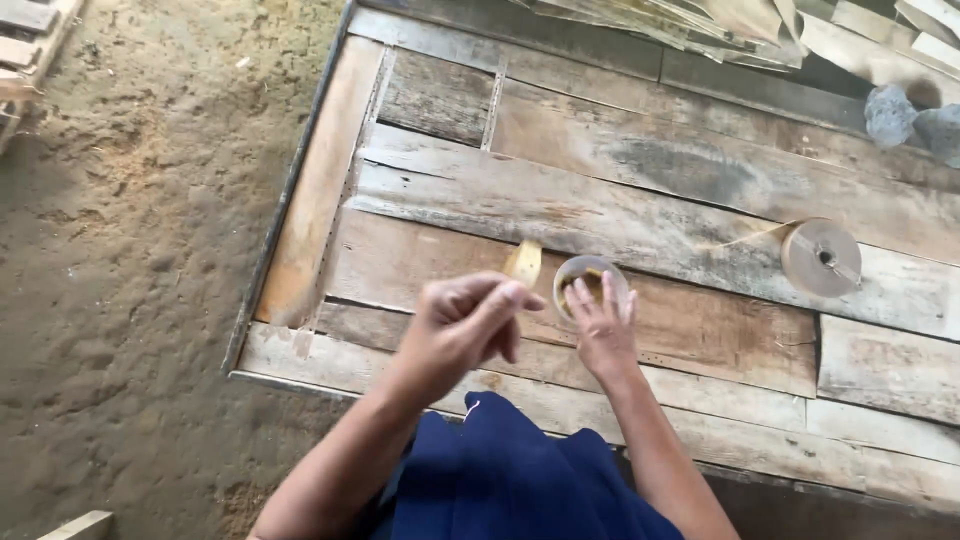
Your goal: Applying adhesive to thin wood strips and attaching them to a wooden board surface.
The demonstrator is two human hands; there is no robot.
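— What are your hands doing?

— My left hand (462, 322) is curled, thumb and forefinger pinching the loose end of a tan tape strip (524, 262). My right hand (603, 330) has its fingers clasped around a small roll of tape (588, 284), held just above the plank desk (640, 200).

— Where is that roll exactly?

— Right between my two hands, over the front boards of the desk, close to my blue clothing (520, 480).

— Anything else nearby?

— A bigger brown tape roll (821, 257) lies flat on the desk well to the right, two grey stones (905, 118) at the far corner, thin wood sheets (700, 22) stacked behind, and sandy floor (130, 250) on the left.
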